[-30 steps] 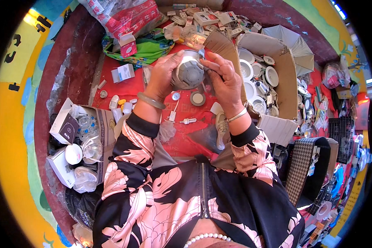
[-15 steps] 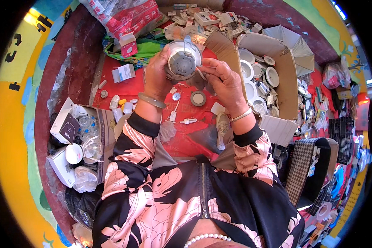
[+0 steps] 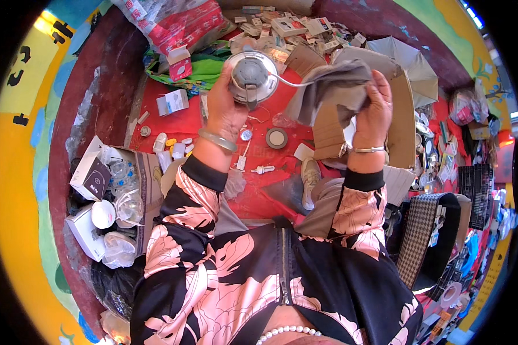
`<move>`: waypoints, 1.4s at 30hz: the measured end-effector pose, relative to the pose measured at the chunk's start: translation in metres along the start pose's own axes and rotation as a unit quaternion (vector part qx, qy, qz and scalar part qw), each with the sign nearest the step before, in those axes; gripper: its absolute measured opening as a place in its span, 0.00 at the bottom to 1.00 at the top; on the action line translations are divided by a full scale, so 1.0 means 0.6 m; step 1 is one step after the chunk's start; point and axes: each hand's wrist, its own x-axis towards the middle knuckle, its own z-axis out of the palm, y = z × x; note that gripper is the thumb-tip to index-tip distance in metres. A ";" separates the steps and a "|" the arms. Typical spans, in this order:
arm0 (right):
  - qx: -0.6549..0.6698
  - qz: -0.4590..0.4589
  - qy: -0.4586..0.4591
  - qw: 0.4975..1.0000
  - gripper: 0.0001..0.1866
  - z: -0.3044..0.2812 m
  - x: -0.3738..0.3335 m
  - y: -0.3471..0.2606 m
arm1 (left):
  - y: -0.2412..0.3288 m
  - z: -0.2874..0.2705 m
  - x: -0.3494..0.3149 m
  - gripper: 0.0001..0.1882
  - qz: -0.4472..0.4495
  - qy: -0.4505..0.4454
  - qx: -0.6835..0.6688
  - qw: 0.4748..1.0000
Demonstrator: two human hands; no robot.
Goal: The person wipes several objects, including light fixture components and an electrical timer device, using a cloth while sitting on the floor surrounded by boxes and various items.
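In my left hand (image 3: 221,106), its fingers wrapped around the rim, is a round downlight (image 3: 251,77) with a grey back housing and a white ring. A thin white cable (image 3: 293,84) runs from the housing toward a grey cloth (image 3: 328,86). My right hand (image 3: 375,109) grips that cloth, which hangs in folds beside the downlight. Whether the cable's far end lies inside the cloth is hidden. Below, on the red ground sheet, lie a small round disc with a dark rim (image 3: 276,138) and a small white plug-like piece (image 3: 263,169).
A cardboard box (image 3: 401,109) stands at the right, partly behind the cloth. A carton of bagged items (image 3: 147,184) is at the left. Small boxes (image 3: 288,26) pile up at the back beside a red-and-white bag (image 3: 184,29). A houndstooth box (image 3: 420,236) stands at lower right.
My right hand has moved right, away from the downlight, spreading the grey cloth out. The downlight has turned in my left hand, and its white cable now stretches to the cloth.
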 end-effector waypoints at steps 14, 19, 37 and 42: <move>-0.094 -0.001 -0.027 0.995 0.10 0.006 -0.005 -0.053 | 0.010 -0.040 0.026 0.17 -0.012 0.119 -0.035 0.992; -0.056 0.049 -0.070 0.995 0.10 0.020 -0.016 -0.005 | 0.003 -0.024 0.024 0.18 -0.040 0.132 -0.044 0.989; -0.517 -0.360 -0.168 0.758 0.14 0.146 -0.096 0.126 | -0.086 -0.018 -0.002 0.15 -0.001 -0.050 -0.010 0.999; -0.441 -0.396 -0.248 0.766 0.13 0.142 -0.081 0.108 | -0.065 -0.012 -0.008 0.15 -0.051 -0.067 -0.088 0.993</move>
